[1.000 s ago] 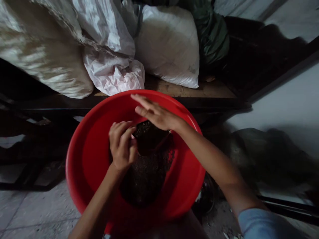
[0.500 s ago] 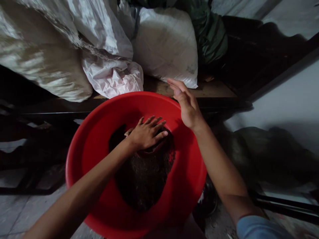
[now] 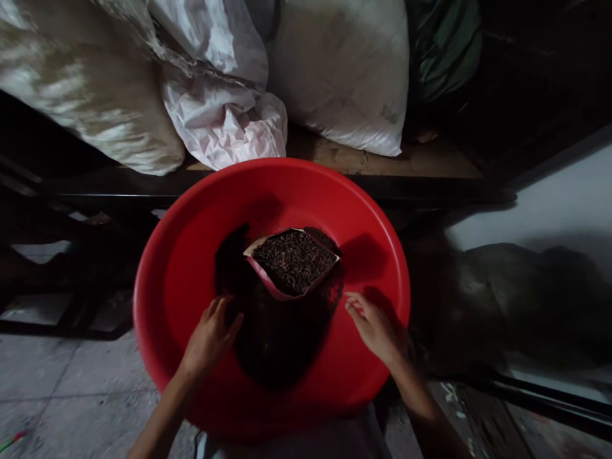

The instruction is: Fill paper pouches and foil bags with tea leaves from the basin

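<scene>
A large red plastic basin (image 3: 186,255) holds a heap of dark, loose material (image 3: 275,350). In the heap stands a paper bag (image 3: 268,280) with a reddish side, its mouth gaping, filled with dark curled bits like dried tea leaves (image 3: 296,260). My left hand (image 3: 214,331) hovers over the basin's left part, fingers apart and curved, to the near left of the bag, holding nothing. On the right, my right hand (image 3: 370,322) is inside the basin's rim, apart from the bag, with its fingers loosely bent and nothing seen in them.
Behind the basin, a dark bench with a wooden top (image 3: 354,159) carries several stuffed sacks, among them a crumpled white sack (image 3: 229,127), a large pale sack (image 3: 344,70) and a dark green one (image 3: 447,51). Grey tiled floor (image 3: 95,376) shows at left.
My left hand has lifted off the bag's mouth and drawn back to the near left, uncovering the contents. My right hand has come down from beyond the rim into the basin's right side.
</scene>
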`<state>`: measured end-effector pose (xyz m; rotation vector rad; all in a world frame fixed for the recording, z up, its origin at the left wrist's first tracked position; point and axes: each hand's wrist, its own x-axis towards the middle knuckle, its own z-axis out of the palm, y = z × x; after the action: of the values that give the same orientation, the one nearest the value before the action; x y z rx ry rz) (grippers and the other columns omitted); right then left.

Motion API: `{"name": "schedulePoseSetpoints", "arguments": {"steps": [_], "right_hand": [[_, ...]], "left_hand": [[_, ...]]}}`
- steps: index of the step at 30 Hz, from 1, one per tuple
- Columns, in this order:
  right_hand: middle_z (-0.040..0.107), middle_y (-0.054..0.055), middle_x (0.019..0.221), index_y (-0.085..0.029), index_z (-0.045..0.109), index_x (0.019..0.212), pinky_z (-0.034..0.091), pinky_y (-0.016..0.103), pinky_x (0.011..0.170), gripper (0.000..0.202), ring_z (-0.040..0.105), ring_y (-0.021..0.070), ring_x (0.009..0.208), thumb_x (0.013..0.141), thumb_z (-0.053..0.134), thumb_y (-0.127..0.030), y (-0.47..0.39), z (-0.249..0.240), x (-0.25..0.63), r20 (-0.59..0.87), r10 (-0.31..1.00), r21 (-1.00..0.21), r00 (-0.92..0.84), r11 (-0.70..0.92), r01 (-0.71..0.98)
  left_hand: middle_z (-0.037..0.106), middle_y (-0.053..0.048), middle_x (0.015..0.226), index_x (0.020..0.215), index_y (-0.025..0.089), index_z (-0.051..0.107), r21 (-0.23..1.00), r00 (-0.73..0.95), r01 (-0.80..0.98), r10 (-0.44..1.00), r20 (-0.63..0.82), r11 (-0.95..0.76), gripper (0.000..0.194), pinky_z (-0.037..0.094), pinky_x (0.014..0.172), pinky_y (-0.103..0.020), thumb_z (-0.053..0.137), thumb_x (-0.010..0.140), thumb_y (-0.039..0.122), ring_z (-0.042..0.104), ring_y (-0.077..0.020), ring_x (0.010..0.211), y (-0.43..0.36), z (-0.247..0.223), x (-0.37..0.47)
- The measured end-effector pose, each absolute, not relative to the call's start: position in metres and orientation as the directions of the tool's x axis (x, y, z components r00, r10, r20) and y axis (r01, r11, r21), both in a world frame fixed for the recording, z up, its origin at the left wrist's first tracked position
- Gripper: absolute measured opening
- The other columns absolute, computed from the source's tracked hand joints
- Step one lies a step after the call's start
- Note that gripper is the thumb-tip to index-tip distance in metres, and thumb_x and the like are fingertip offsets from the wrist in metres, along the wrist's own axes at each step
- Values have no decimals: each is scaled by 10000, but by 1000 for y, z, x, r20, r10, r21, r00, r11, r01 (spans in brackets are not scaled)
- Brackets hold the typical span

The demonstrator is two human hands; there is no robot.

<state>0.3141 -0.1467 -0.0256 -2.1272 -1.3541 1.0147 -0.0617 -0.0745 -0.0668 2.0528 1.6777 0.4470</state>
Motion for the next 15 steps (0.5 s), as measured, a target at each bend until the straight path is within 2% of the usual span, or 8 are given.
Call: {"name": "schedulePoseSetpoints", "arguments": {"steps": [3, 6, 8, 9, 11, 12, 13, 15], "right_hand": [[708, 166, 1366, -212, 630, 1358, 492, 443, 1138, 484, 660, 310, 1309, 1003, 416, -463, -142, -23, 296, -471, 877, -585, 100, -395, 709], [610, 222, 1498, -105, 557, 1486, 412, 414, 1205, 565, 571, 312, 1426, 1030, 440, -418, -132, -24, 275, -666, 740, -469, -91, -322, 822], [613, 229, 1493, -87, 551, 1510, 419, 402, 1197, 600, 574, 322, 1422, 1011, 522, -419, -130, -28, 257, -746, 643, -450, -174, -293, 844], [632, 227, 1470, -86, 562, 1509, 446, 400, 1174, 628, 597, 333, 1396, 982, 589, -425, -131, -31, 246, -771, 603, -453, -205, -293, 842], [608, 248, 1489, -70, 526, 1547, 481, 417, 1142, 789, 598, 371, 1386, 880, 741, -434, -136, -39, 220, -812, 530, -448, -242, -301, 842], [558, 278, 1529, -48, 471, 1583, 477, 432, 1147, 918, 567, 400, 1412, 819, 806, -430, -139, -43, 206, -828, 507, -436, -242, -310, 845], [488, 316, 1572, -19, 404, 1615, 452, 452, 1170, 1048, 512, 433, 1453, 753, 861, -401, -143, -46, 192, -835, 504, -424, -220, -337, 840], [337, 374, 1637, 27, 281, 1651, 358, 475, 1239, 1204, 365, 482, 1537, 650, 897, -236, -151, -53, 166, -834, 536, -407, -134, -432, 805]], "left_hand": [[452, -206, 1601, 1544, 186, 428, 481, 278, 871, 910, -309, -103, 739, 470, 1168, -581, 611, 922, 541, 541, -402, 1421, -81, -89, -63], [239, -223, 1726, 1647, 217, 309, 493, 483, 853, 616, -622, -172, 998, 434, 1196, -568, 737, 816, 569, 470, -434, 1485, -84, -95, -57], [96, -238, 1759, 1681, 222, 252, 479, 544, 839, 422, -726, -258, 1177, 393, 1216, -589, 820, 720, 594, 330, -487, 1557, -85, -95, -54], [53, -238, 1763, 1693, 214, 218, 464, 549, 835, 369, -750, -297, 1255, 366, 1231, -593, 847, 678, 599, 229, -504, 1591, -85, -95, -52], [90, -216, 1766, 1701, 194, 173, 457, 569, 814, 333, -752, -358, 1310, 294, 1276, -573, 854, 655, 591, 73, -486, 1626, -85, -96, -46], [157, -192, 1759, 1697, 195, 191, 473, 589, 800, 335, -735, -369, 1253, 254, 1296, -559, 831, 686, 567, 69, -465, 1629, -87, -96, -41], [229, -165, 1745, 1685, 205, 239, 496, 611, 787, 348, -711, -368, 1156, 218, 1309, -557, 798, 725, 526, 110, -451, 1622, -89, -97, -34], [325, -136, 1706, 1641, 219, 350, 533, 627, 779, 404, -666, -331, 966, 164, 1312, -584, 731, 773, 399, 210, -443, 1583, -95, -99, -20]]}}
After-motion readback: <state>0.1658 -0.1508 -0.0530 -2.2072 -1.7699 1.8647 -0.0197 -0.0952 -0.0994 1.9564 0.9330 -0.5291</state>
